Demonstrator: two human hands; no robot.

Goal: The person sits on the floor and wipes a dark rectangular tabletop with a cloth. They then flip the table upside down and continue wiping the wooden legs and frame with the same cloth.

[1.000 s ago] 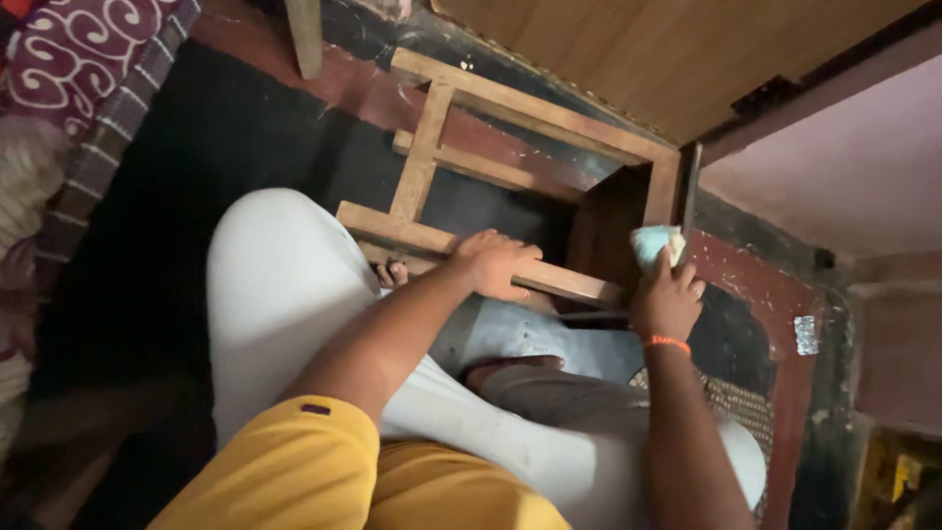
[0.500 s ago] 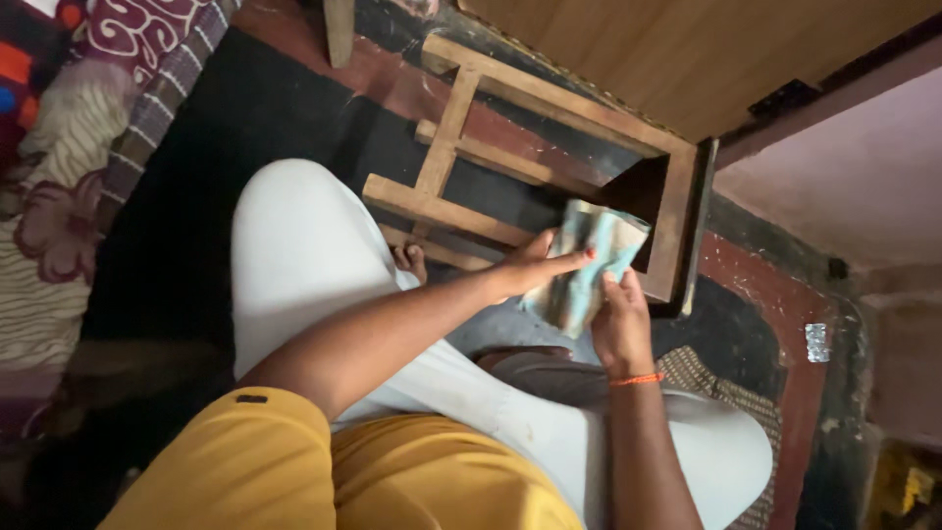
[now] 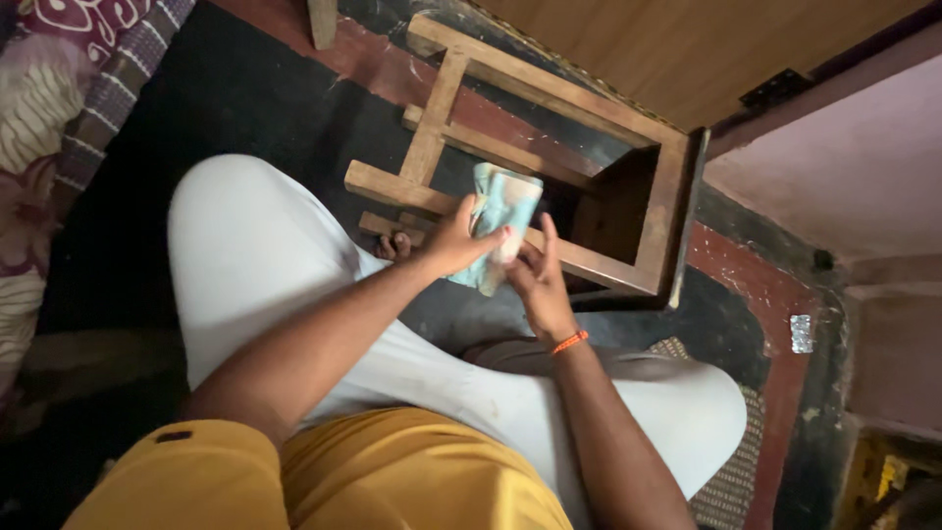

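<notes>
Overhead, a wooden stool [image 3: 549, 147] lay tipped on its side on the dark floor [image 3: 245, 108], its seat end just beside the wall [image 3: 834, 167] and door [image 3: 677, 49], its legs pointing toward the person's white-trousered knees. Both hands met at its nearest leg, sharing a pale blue-green cloth [image 3: 502, 226]. The left hand [image 3: 453, 238] pinched the cloth's near edge between thumb and fingers; the right hand [image 3: 535, 280], fingers spread, gripped it from below. By my judgement the cloth was being regathered between wiping strokes, and the next move would call for one hand to steady the frame. Room lay open leftward over the floor; the wall crowded the right.
</notes>
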